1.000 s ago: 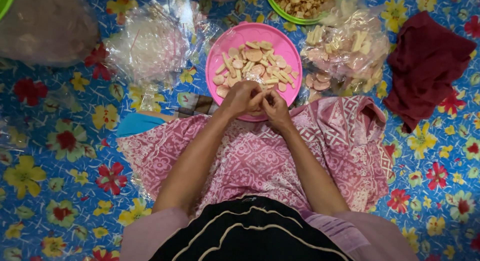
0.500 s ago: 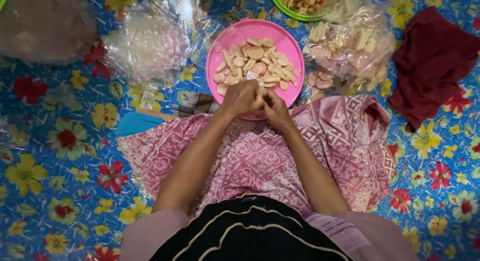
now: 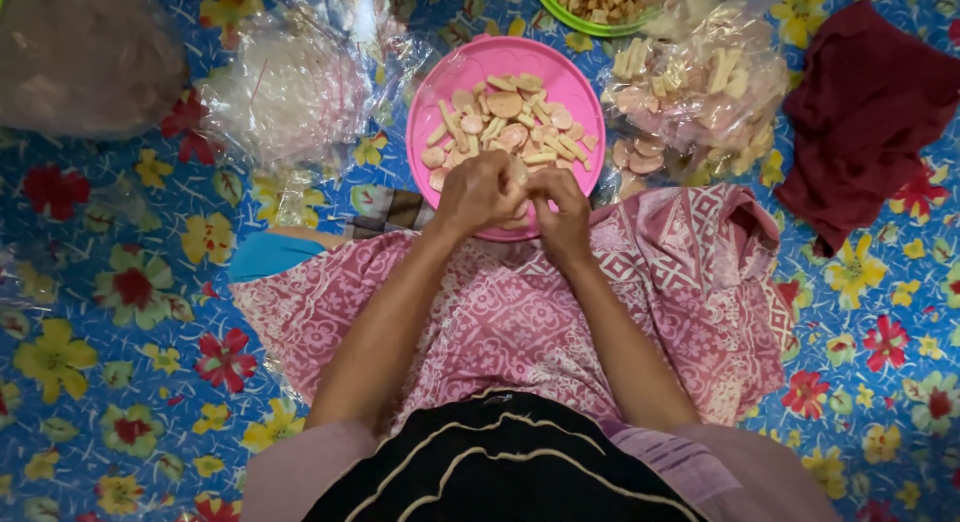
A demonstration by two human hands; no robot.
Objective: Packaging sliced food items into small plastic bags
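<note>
Both hands pinched together on one small pale piece over the near rim of the pink plate: left hand, right hand. Plate held many pieces already; clear bag beside it was far from empty.

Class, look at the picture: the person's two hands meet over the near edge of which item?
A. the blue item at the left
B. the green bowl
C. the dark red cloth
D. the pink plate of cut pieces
D: the left hand and right hand touch over the near rim of the pink plate.
</note>
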